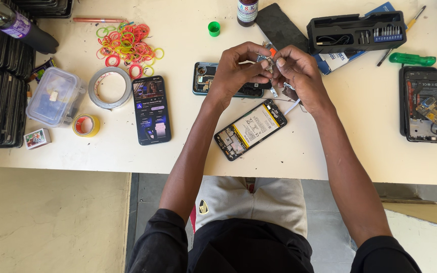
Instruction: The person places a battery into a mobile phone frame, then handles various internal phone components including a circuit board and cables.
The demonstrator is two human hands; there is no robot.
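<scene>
Cream worktable over concrete floor

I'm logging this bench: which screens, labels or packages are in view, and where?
Phone: left of the hands, lit screen, dark with blue.
Open phone: centre, white battery label, yellow edge.
Bottle: top centre, white and red label.
Small box: far left, white, colourful picture.

Black short sleeves, bare forearms, beige shorts w/ small dark emblem.
</scene>
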